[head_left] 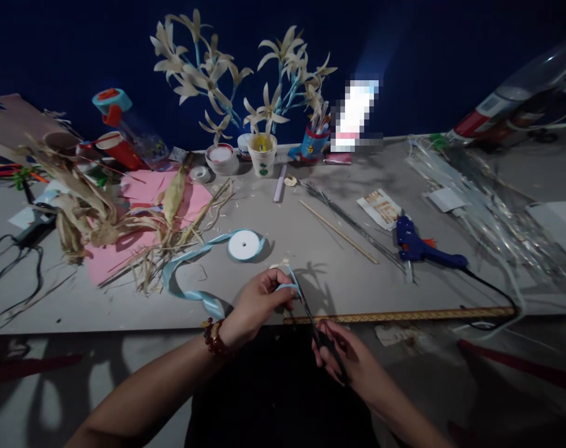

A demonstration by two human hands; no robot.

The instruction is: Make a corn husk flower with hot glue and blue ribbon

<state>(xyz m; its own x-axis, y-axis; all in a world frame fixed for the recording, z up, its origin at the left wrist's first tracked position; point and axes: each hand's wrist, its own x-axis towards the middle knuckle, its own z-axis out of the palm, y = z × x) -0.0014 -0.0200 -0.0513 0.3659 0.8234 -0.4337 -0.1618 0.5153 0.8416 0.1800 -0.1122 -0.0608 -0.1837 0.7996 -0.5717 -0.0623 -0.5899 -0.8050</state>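
At the left end of the counter (283, 227), a black cord (39, 274) loops near the front edge. Next come dried corn husks (101, 218), lying partly over pink paper (101, 258). A length of light blue ribbon (171, 277) curves toward the front edge from a white spool (244, 244) lying flat near the middle; pale flowers (208, 74) on blue stems rise by the rear edge behind it. The left hand (259, 298) is over the front edge, its fingers pinched together on a light blue strip (287, 287); whether this joins the ribbon cannot be told. Scissors (329, 354) point up at the strip from the right hand (341, 348), whose fingers are curled around the black handles; whether the blades touch the strip is unclear. Farther right, a wooden stick (339, 231) and a bundle of wires (352, 221) slant toward the front edge, then a blue glue gun (423, 252) lies on its side, and clear plastic packets (492, 211) fill part of the right end.
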